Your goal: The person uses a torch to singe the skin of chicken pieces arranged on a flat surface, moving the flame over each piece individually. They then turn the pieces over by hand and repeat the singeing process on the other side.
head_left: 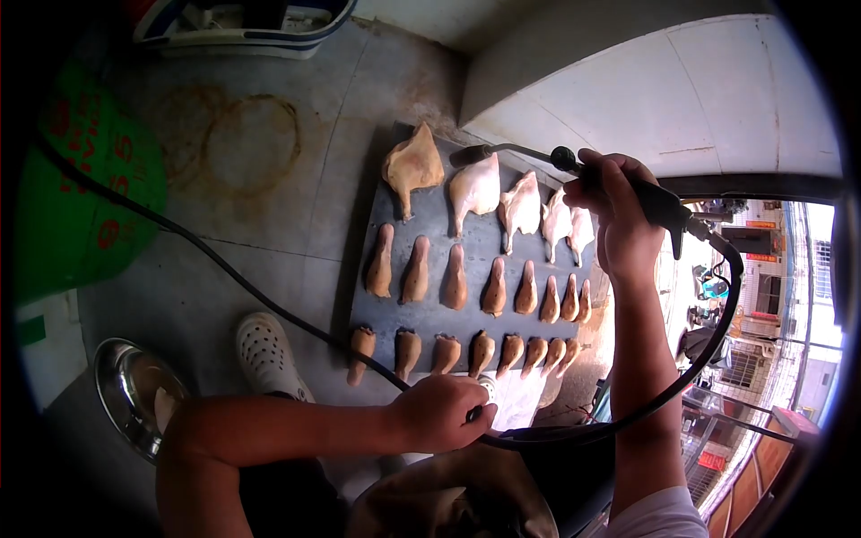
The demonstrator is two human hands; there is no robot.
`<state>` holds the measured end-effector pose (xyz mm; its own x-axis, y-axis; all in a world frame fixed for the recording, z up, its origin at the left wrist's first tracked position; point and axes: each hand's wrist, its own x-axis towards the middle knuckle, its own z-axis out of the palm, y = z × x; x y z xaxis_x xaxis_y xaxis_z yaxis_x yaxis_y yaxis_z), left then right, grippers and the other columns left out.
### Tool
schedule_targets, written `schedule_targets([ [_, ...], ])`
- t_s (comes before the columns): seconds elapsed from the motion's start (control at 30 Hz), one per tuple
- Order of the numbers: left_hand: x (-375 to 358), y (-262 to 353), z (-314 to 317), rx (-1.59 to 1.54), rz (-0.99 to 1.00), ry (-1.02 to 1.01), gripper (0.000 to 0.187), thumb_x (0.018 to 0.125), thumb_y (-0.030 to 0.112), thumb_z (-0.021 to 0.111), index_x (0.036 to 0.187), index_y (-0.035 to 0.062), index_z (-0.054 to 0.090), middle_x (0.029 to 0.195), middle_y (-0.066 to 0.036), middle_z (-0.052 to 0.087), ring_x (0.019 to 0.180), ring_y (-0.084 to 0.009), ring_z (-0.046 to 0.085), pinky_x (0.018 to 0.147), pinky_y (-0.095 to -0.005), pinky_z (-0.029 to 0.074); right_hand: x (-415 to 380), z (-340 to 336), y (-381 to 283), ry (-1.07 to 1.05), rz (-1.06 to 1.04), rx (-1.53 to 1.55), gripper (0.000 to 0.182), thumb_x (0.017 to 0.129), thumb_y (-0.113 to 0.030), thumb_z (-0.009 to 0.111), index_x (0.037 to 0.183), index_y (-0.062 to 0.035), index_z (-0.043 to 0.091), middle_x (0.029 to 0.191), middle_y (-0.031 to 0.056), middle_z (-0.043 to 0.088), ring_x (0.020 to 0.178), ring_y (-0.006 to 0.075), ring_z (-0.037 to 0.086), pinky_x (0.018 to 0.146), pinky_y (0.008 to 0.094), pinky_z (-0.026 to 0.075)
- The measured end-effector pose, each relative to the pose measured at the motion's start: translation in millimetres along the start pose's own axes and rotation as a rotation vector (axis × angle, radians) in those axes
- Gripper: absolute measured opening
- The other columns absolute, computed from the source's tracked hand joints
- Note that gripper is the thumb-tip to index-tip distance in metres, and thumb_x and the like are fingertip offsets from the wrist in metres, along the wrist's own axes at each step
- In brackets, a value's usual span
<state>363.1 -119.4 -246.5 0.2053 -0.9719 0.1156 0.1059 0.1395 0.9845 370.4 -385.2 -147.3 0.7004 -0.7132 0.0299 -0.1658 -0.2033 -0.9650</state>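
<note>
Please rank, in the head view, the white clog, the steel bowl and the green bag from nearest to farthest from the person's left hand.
1. White clog, on the floor just left of the left hand.
2. Steel bowl, farther left, by the knee.
3. Green bag, far left, higher in the view.

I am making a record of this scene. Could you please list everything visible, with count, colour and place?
Poultry pieces: about twenty, pale tan, three rows on the dark board
Board: one, dark grey, on the concrete floor
Torch wand: one, black with metal nozzle, over the top row
Hose: one, black, across the floor
Metal bowl: one, silver, lower left
Green bag: one, left edge
Clog shoe: one, white, beside the board
Left hand: gripping the hose near a valve
Right hand: holding the torch wand
</note>
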Motion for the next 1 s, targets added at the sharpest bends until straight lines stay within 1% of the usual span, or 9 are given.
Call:
schedule_targets([
  [0.03, 0.3, 1.8, -1.2, 0.013, -0.03, -0.039, 0.028, 0.087, 0.016, 0.064, 0.066, -0.0005, 0.056, 0.065, -0.016, 0.058, 0.059, -0.0306, 0.056, 0.056, -0.0419, 0.042, -2.9, -0.4, -1.7, 0.013, -0.024, -0.033, 0.02, 0.1, -0.007, 0.047, 0.109, 0.0079, 0.056, 0.107, 0.0212, 0.067, 0.079, 0.0243, 0.07, 0.071, 0.0333, 0.06],
  [0.1, 1.1, 5.9, -4.4, 0.038, -0.089, -0.117, 0.025, 0.087, 0.017, 0.061, 0.073, -0.0025, 0.062, 0.073, -0.019, 0.064, 0.072, -0.0359, 0.063, 0.068, -0.0446, 0.05, -8.6, -3.1, -2.2, 0.006, -0.036, -0.047, 0.019, 0.1, -0.008, 0.048, 0.109, 0.0075, 0.055, 0.108, 0.0214, 0.067, 0.08, 0.0242, 0.07, 0.072, 0.0334, 0.06],
  [0.3, 0.9, 4.7, 1.8, 0.071, -0.101, -0.177, 0.025, 0.086, 0.019, 0.061, 0.073, -0.002, 0.063, 0.073, -0.019, 0.064, 0.072, -0.0358, 0.064, 0.069, -0.0443, 0.051, -24.2, -12.9, -5.0, -0.03, -0.024, -0.108, 0.015, 0.1, -0.006, 0.048, 0.109, 0.0046, 0.052, 0.113, 0.0226, 0.065, 0.081, 0.0231, 0.07, 0.074, 0.0344, 0.061],
  [0.57, -4.9, 3.5, 4.0, 0.127, -0.073, -0.218, 0.028, 0.086, 0.02, 0.06, 0.068, -0.0011, 0.059, 0.072, -0.02, 0.062, 0.07, -0.0371, 0.062, 0.066, -0.0465, 0.049, -46.6, -9.3, -2.9, -0.129, -0.155, -0.15, 0.014, 0.099, -0.003, 0.047, 0.111, 0.0033, 0.052, 0.119, 0.0242, 0.062, 0.083, 0.0221, 0.069, 0.077, 0.0347, 0.059],
  [0.7, -10.2, 3.0, 2.6, 0.165, -0.08, -0.306, 0.03, 0.088, 0.023, 0.058, 0.069, -0.0013, 0.06, 0.072, -0.021, 0.062, 0.07, -0.0382, 0.062, 0.066, -0.0474, 0.05, -68.7, 16.7, -12.9, -0.367, -0.179, -0.298, 0.016, 0.092, 0.01, 0.052, 0.106, 0.0029, 0.056, 0.12, 0.0202, 0.061, 0.091, 0.0164, 0.066, 0.083, 0.0281, 0.053],
  [0.73, -12.1, 2.5, 2.9, 0.179, -0.081, -0.328, 0.031, 0.088, 0.023, 0.057, 0.069, -0.0015, 0.06, 0.072, -0.021, 0.062, 0.07, -0.0384, 0.062, 0.066, -0.0476, 0.05, -73.6, 19.8, -11.5, -0.416, -0.167, -0.427, 0.017, 0.09, 0.009, 0.056, 0.105, 0.0013, 0.058, 0.119, 0.0199, 0.062, 0.09, 0.0141, 0.065, 0.078, 0.0271, 0.053],
  [0.87, -18.4, -2.2, 4.2, 0.21, -0.094, -0.395, 0.032, 0.088, 0.024, 0.055, 0.07, -0.0017, 0.061, 0.072, -0.021, 0.063, 0.07, -0.0387, 0.063, 0.066, -0.048, 0.05, -86.6, 49.4, -16.8, -0.735, -0.462, -0.642, 0.025, 0.082, 0.01, 0.064, 0.103, -0.0021, 0.059, 0.114, 0.0204, 0.064, 0.09, 0.027, 0.068, 0.071, 0.0348, 0.056],
  [0.9, -20.1, -4.7, 5.5, 0.211, -0.099, -0.406, 0.032, 0.089, 0.024, 0.055, 0.07, -0.0016, 0.061, 0.072, -0.021, 0.063, 0.071, -0.0387, 0.063, 0.065, -0.0481, 0.05, -93.1, 55.2, -15.2, -0.797, -0.451, -0.676, 0.025, 0.081, 0.007, 0.066, 0.103, -0.0019, 0.059, 0.115, 0.0211, 0.063, 0.092, 0.0353, 0.067, 0.075, 0.039, 0.056],
  [1.0, -26.4, -27.2, 18.5, 0.222, -0.013, -0.433, 0.029, 0.089, 0.023, 0.053, 0.075, 0.0004, 0.064, 0.073, -0.021, 0.064, 0.071, -0.0383, 0.064, 0.065, -0.0472, 0.051, -103.5, 71.6, -11.6, -0.991, -0.577, -0.814, 0.024, 0.081, -0.001, 0.066, 0.103, 0.0025, 0.058, 0.114, 0.0206, 0.06, 0.086, 0.033, 0.064, 0.078, 0.0386, 0.054],
])
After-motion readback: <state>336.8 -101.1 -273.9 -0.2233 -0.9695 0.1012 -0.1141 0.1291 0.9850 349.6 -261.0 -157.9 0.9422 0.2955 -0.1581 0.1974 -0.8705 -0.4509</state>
